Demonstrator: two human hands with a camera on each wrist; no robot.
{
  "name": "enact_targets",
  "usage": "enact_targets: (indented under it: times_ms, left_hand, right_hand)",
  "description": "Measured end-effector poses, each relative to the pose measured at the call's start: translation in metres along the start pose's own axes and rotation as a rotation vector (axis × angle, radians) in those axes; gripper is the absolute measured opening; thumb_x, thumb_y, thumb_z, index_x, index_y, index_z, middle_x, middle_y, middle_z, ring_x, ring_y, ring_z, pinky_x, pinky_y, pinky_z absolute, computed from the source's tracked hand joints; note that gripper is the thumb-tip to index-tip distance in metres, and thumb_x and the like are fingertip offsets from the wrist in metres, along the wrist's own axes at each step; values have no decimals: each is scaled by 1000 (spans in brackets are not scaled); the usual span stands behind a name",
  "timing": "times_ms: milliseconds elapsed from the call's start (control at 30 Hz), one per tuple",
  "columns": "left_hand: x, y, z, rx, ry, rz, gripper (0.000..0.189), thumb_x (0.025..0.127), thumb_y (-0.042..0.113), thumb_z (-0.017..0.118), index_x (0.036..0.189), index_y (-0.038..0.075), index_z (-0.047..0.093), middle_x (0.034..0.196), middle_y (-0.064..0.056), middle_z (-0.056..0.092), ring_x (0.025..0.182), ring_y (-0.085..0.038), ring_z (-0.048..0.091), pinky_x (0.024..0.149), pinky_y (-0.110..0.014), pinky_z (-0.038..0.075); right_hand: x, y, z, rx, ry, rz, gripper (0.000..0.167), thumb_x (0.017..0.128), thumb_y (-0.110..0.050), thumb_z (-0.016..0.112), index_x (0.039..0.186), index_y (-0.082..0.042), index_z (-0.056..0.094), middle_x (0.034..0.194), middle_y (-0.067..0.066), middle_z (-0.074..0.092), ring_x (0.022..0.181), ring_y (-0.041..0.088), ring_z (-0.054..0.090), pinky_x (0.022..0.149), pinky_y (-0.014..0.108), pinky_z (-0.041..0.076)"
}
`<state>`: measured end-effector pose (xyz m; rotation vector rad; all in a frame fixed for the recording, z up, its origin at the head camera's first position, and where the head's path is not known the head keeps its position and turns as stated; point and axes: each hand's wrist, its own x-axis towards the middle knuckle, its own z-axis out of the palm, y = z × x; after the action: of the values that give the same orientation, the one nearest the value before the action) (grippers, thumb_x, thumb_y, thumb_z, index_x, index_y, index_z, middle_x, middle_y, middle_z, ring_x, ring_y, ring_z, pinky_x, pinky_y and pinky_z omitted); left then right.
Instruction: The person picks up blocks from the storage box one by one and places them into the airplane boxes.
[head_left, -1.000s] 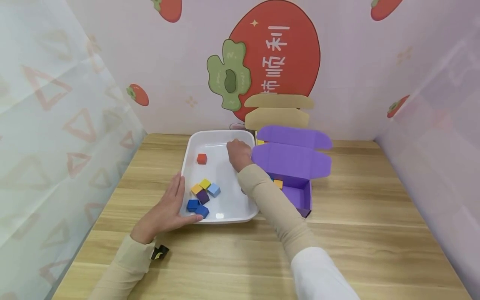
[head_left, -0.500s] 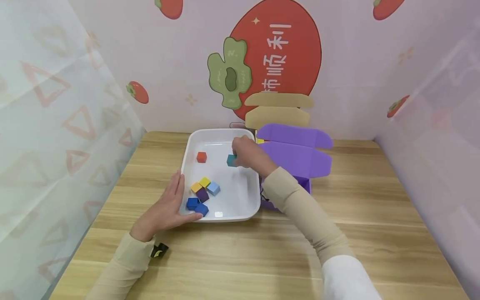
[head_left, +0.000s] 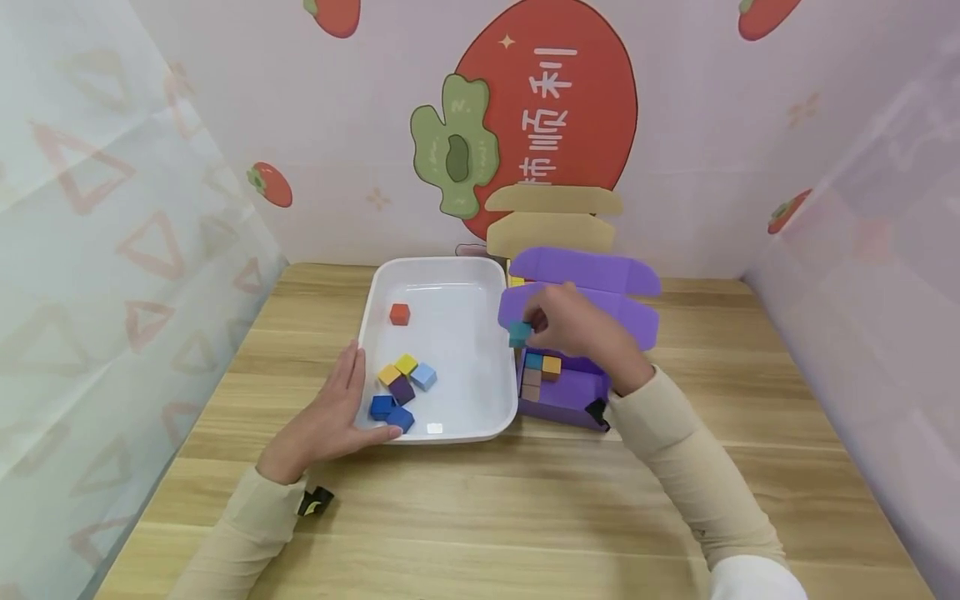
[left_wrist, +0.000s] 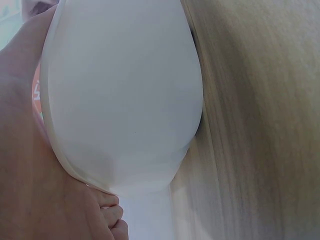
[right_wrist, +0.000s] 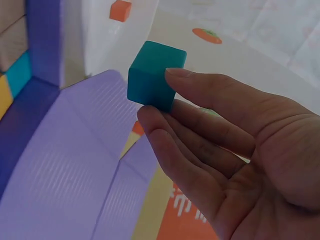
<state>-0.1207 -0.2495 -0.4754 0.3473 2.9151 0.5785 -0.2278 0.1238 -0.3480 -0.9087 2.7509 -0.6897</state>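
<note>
My right hand (head_left: 573,321) pinches a teal cube (right_wrist: 155,75) between thumb and fingertips, up over the left side of an open purple box (head_left: 558,410). Inside that box lie another teal block (head_left: 534,361), an orange block (head_left: 551,368) and two brown blocks (head_left: 531,384). With straight fingers along its left side and the thumb at the front rim, my left hand (head_left: 318,425) rests against a white tray (head_left: 457,350). The tray holds a red cube (head_left: 400,314) and, nearer the front, a cluster of yellow, orange, purple, light blue and dark blue blocks (head_left: 401,390).
The purple lid (head_left: 577,265) stands raised behind its box. Farther back rises a tan lid (head_left: 551,236), with yellow blocks (head_left: 517,282) showing below it. Tray and boxes stand side by side on a wooden table (head_left: 450,525) backed by a printed cloth wall (head_left: 675,150).
My right hand has picked the teal cube up from the upper right of the tray and carried it right, to the purple box. The left hand stays at the tray.
</note>
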Motion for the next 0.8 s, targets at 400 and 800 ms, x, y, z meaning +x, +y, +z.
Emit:
enact_targets:
  times_ms: [400, 800]
  left_hand:
    - [-2, 0, -2, -8, -1, 2, 139, 82, 81, 68, 168, -1, -5, 177, -18, -18, 165, -44, -5, 128, -68, 20]
    - [-1, 2, -1, 1, -9, -2, 140, 82, 82, 67, 168, 0, -6, 177, -18, -19, 165, -44, -5, 128, -68, 21]
  right_hand:
    - [-39, 44, 29, -11, -10, 37, 15, 82, 2, 84, 96, 3, 80, 93, 14, 80, 83, 19, 77, 77, 35, 66]
    - [-47, 61, 67, 6, 11, 153, 18, 85, 3, 83, 102, 5, 77, 97, 16, 79, 89, 25, 75, 78, 37, 65]
